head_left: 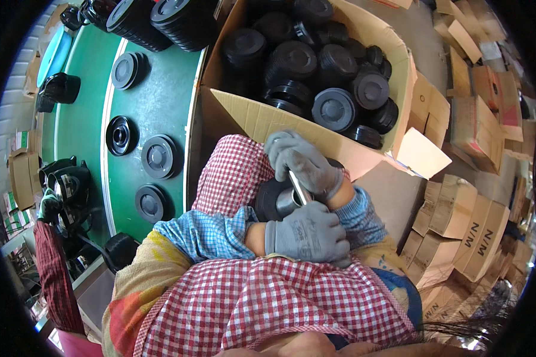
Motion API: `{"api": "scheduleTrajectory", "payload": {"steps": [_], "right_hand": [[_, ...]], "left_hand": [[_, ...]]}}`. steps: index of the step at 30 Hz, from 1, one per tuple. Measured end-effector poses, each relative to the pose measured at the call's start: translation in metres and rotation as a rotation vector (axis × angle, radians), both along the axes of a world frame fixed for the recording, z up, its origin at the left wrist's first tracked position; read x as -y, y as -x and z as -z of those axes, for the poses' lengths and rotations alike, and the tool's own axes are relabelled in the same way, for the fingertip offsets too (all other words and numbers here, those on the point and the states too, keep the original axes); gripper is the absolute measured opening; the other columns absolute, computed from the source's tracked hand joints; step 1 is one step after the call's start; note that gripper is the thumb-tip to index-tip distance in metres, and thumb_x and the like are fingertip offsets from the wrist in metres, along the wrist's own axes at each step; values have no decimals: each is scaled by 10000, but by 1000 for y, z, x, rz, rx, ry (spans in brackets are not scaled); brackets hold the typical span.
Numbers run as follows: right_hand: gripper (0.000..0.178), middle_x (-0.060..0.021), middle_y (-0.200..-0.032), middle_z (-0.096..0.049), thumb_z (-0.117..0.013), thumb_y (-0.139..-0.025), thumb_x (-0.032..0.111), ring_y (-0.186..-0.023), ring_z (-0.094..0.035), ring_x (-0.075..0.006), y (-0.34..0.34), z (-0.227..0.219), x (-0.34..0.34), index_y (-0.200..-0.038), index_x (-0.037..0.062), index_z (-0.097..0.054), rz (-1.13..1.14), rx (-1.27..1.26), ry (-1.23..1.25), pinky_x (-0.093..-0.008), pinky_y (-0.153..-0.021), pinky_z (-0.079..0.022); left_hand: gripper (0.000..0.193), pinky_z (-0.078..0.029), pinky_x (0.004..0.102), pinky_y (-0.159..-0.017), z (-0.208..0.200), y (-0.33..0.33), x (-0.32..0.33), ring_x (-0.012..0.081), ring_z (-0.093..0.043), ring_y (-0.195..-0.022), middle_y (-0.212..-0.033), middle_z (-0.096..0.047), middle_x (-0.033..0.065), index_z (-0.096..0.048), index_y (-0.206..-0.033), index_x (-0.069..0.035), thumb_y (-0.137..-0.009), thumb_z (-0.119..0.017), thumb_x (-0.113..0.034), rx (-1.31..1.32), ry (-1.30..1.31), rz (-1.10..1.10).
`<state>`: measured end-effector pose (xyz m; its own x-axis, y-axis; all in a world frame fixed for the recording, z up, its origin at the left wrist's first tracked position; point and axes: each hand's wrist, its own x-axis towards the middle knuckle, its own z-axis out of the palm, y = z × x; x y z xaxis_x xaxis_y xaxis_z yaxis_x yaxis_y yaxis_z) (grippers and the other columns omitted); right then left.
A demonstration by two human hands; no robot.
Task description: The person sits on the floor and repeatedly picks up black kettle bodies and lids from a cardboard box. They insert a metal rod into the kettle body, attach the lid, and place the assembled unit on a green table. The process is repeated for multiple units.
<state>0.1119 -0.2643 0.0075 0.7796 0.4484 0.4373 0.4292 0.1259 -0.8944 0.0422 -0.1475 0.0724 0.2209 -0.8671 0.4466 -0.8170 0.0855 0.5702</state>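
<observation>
Grey work gloves cover both hands, which are close together over my lap. My right hand [304, 165] is the farther one, its fingers closed around the upper part of a silver metal rod [300, 188]. The rod's lower end disappears at my left hand [308, 235], which is closed in a fist around it. Beside the rod, a black round part [268, 200] with a shiny metal cylinder [287, 202] rests on my lap, partly covered by my hands. Whether the rod touches this part is hidden.
A cardboard box [268, 116] full of black round parts stands ahead. Several black discs [158, 156] lie on the green bench [178, 77] at left, with stacked discs [184, 24] behind. A co-worker's gloved hand [49, 207] is at far left. Cartons [473, 232] are piled at right.
</observation>
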Motion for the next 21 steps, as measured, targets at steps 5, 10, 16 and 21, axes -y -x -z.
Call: {"api": "scheduleTrajectory", "payload": {"steps": [5,10,16,21], "right_hand": [[537,-73,-780,-574,-350,-1076,391,-870,-569,-287,3,-3,16,-676,96,-553,169,-18,93,-414,-907,-405],[539,-67,-769,-589,-340,-1076,404,-855,-571,-303,20,-20,33,-714,90,-586,316,-26,325,-409,-884,-414],[785,-87,-950,-635,-649,-651,837,-1011,-591,-338,61,-34,81,-935,107,-689,303,-24,592,-513,-1049,-362],[739,-85,-1101,-630,-804,-571,722,-1246,-522,-376,38,-24,74,-1022,156,-657,216,187,689,-606,-1164,-224]], "left_hand": [[149,-496,351,-635,1,-22,-10,188,-614,-708,-760,-615,-11,-614,-798,-164,-795,-692,-291,-121,136,164],[166,-509,387,-699,2,-33,-22,212,-606,-717,-755,-609,13,-605,-742,-119,-799,-683,-253,-262,217,319],[220,-540,464,-809,6,-47,-30,263,-586,-706,-710,-561,49,-611,-711,-92,-876,-713,-197,-525,410,540],[145,-524,483,-877,-12,-45,-38,263,-650,-849,-802,-663,64,-675,-803,-58,-874,-765,-148,-599,276,439]]}}
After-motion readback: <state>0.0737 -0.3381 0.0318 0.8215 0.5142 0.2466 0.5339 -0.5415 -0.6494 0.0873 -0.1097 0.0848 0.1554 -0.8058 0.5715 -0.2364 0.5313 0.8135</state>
